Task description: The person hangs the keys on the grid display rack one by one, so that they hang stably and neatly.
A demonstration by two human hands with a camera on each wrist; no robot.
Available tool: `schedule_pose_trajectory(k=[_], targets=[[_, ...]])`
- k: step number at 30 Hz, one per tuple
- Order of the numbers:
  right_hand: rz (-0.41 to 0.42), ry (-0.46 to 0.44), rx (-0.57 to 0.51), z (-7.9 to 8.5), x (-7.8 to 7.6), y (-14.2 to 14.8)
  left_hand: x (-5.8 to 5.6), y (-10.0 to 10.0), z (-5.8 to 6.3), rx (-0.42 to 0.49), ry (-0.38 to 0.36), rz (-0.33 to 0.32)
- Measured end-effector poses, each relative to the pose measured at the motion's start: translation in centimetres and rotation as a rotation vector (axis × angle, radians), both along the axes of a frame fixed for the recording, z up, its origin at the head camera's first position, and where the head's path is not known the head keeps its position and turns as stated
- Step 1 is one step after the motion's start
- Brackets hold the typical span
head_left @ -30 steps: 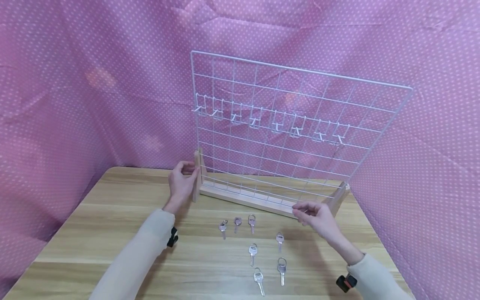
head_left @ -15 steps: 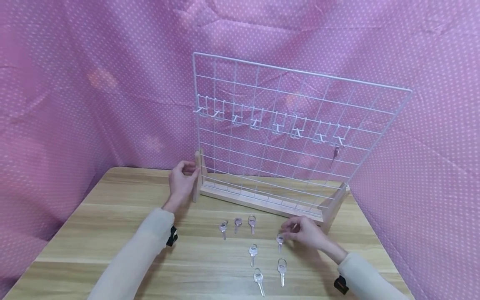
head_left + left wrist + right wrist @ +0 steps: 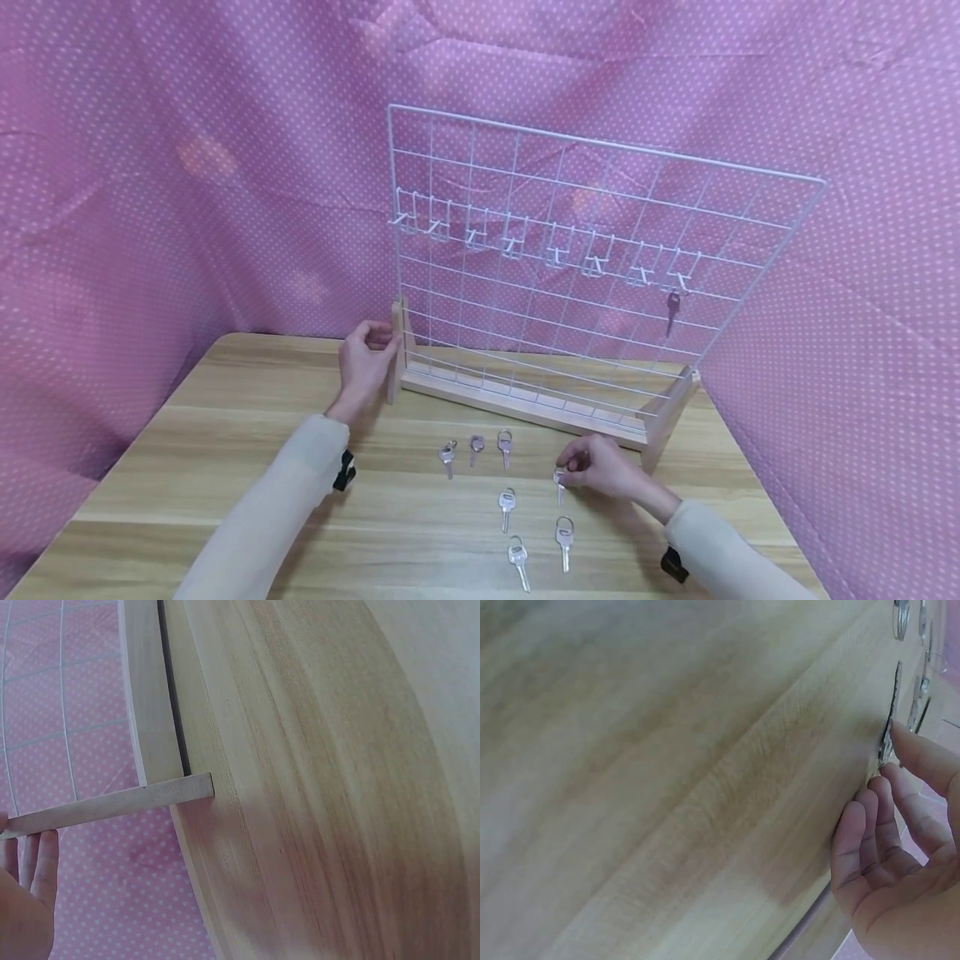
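Observation:
A white wire grid rack (image 3: 525, 275) stands at the back in a wooden base (image 3: 517, 408), with a row of small white hooks across it. With thumb and fingers, my left hand (image 3: 365, 358) holds the wooden upright (image 3: 397, 350) at the rack's left end; the left wrist view shows the fingers against the upright (image 3: 127, 802). On the table, my right hand (image 3: 600, 467) pinches a silver key (image 3: 560, 482) at its head, whose top the fingertips partly cover. The right wrist view shows thumb and forefinger at this key (image 3: 889, 739). One key (image 3: 672, 312) hangs from the rightmost hook.
Several more keys with rings lie on the wood-grain table (image 3: 405, 533), among them one key (image 3: 507, 508) left of the right hand and another key (image 3: 565, 546) nearer the front. A pink dotted cloth (image 3: 225, 208) surrounds the table's back and sides.
My right hand has moved left and toward me, from the rack's base to the key on the table. The hanging key has swung into a steadier hang. My left hand stays at the upright.

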State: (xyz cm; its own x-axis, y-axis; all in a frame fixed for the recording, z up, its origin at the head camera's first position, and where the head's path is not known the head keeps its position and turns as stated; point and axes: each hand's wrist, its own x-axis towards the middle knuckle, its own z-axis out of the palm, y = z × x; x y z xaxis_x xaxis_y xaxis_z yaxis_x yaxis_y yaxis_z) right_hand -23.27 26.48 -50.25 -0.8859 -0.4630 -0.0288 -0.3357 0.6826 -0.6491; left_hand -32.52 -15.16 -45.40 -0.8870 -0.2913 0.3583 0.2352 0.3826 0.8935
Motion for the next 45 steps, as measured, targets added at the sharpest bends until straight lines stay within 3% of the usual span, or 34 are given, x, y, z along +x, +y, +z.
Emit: schedule_pose_trajectory(k=[14, 25, 32, 40, 45], targets=[[-0.026, -0.079, -0.009, 0.4, 0.0, -0.2, -0.4, -0.3, -0.4, -0.032, 0.044, -0.018], [0.019, -0.1, -0.053, 0.7, 0.3, 0.1, -0.3, -0.3, -0.3, -0.031, 0.026, -0.019], [-0.029, -0.18, -0.224, 3.0, 1.2, 0.2, -0.4, -0.2, -0.4, -0.014, 0.036, -0.007], [-0.17, -0.205, -0.382, 6.7, 2.2, 0.2, -0.4, -0.3, -0.3, -0.023, 0.033, -0.015], [-0.232, -0.175, -0.456, 9.5, 2.8, 0.0, -0.4, -0.2, -0.3, -0.011, 0.027, -0.018]])
